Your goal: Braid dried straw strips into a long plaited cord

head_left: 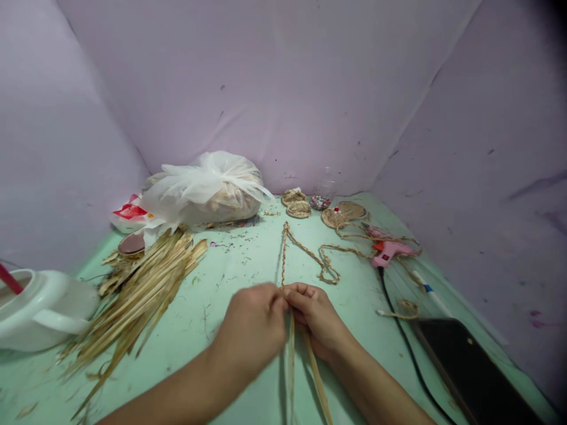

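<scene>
A thin braided cord (284, 257) of dried plant fibre runs straight from my fingertips to a bend farther up the table, then trails off to the right. My left hand (257, 321) is closed on the near end of the braid, fingertips pinched together. Right beside it, my right hand (315, 314) pinches the same spot between thumb and forefinger. Loose, flat pale strands (291, 366) hang from the braid toward me, passing below both hands. Exactly which strand sits in which fingers is hidden.
Dried leaf strips (146, 289) lie left, by a white pot (48, 313) and a stuffed plastic bag (208, 183). On the right are a pink glue gun (390, 251), its black cable (401, 336) and a dark phone (473, 366). Coiled woven pieces (298, 209) and a bead container (322, 198) stand behind.
</scene>
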The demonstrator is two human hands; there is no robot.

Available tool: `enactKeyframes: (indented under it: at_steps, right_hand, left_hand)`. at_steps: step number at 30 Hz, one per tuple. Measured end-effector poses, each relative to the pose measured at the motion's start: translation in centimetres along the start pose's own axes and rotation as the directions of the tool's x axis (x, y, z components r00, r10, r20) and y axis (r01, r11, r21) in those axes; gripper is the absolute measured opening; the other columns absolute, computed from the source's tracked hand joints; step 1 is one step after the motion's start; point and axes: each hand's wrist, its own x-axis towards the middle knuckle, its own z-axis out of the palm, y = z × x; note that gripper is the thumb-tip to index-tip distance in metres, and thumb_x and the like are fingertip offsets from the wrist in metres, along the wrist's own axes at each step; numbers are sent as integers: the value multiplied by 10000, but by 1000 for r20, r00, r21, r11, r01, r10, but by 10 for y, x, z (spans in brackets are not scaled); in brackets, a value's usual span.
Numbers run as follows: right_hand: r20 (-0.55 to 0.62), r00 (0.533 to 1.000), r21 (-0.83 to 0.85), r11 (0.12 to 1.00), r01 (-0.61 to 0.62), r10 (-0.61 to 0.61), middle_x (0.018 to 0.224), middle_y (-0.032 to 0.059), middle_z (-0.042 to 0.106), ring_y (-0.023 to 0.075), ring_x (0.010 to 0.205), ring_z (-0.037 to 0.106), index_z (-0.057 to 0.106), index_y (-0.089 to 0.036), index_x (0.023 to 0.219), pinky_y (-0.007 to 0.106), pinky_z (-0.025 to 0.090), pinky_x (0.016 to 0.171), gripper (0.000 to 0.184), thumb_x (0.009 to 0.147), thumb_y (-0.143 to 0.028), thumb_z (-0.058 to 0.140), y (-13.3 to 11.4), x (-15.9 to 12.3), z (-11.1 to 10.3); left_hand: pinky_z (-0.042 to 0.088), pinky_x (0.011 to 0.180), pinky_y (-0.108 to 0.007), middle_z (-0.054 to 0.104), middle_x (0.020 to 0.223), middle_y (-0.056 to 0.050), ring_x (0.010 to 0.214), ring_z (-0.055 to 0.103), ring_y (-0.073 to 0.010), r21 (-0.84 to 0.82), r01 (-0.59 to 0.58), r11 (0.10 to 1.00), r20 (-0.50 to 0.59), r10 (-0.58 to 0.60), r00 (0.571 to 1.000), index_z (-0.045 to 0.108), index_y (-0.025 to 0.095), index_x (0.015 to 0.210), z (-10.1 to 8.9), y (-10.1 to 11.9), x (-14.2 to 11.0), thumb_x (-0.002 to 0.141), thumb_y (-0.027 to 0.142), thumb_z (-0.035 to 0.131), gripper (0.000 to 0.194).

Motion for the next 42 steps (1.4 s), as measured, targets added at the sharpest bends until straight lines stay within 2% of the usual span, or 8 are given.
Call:
enactKeyframes:
  at_steps: [4,9,13,18,26,32,36,42]
  right_hand:
    - [48,999,-23,1000,-16,17,339,-89,323,24,328,173,489,-143,515,202,93,373,234,615,-312,617,-2,-2,-1]
    - [95,993,-117,989,86,-75,483,-15,519,56,403,384,511,-137,563,197,224,414,207,647,-309,589,5,4,-5]
    - [126,974,-362,905,222,-189,538,8,551,89,482,450,534,-135,599,214,312,485,165,676,-280,544,7,9,-12]
    - [189,895,-740,540,401,-405,582,11,567,105,530,468,577,-146,677,211,323,507,142,729,-205,459,6,4,-16]
    - [206,830,-941,127,313,-518,668,50,596,127,589,506,591,-165,680,225,304,539,169,755,-187,442,0,-13,-10]
    - [148,897,-982,48,184,-415,621,53,622,135,522,514,602,-165,663,252,241,486,187,749,-180,436,-1,-31,3]
    - [213,899,-976,-48,211,-383,695,70,642,160,554,554,621,-145,778,269,231,490,184,714,-122,450,12,-36,12]
    - [276,882,-961,-85,264,-383,747,92,650,163,592,571,625,-124,862,263,257,497,253,694,-84,440,21,-38,15]
  left_hand:
    - [334,390,-230,589,650,-33,405,475,-109,-423,379,823,241,-301,923,539,123,987,-11,-2,21,661,206,489,340]
    - [338,347,-207,510,483,-12,364,444,-88,-484,453,748,470,-214,856,544,111,589,-2,-14,30,615,195,484,107]
    - [227,300,-184,411,374,40,292,331,-63,-416,406,813,435,-214,875,535,138,550,1,-17,31,601,198,474,99]
    - [186,347,-200,346,342,53,320,267,-51,-319,368,873,294,-279,914,472,146,463,8,-19,33,559,176,492,103]
    - [229,432,-210,359,417,43,447,303,-68,-365,181,913,137,-140,981,474,136,449,21,-32,33,528,179,466,90]
    - [238,429,-206,369,397,40,431,310,-65,-451,275,849,185,-212,960,495,129,445,17,-24,30,506,134,453,74]
    - [177,396,-202,293,356,64,381,229,-42,-533,377,757,221,-305,926,442,140,415,12,-14,25,498,117,455,87]
    - [221,426,-205,397,399,37,416,311,-56,-527,337,781,274,-219,936,484,128,447,14,-21,25,510,152,482,67]
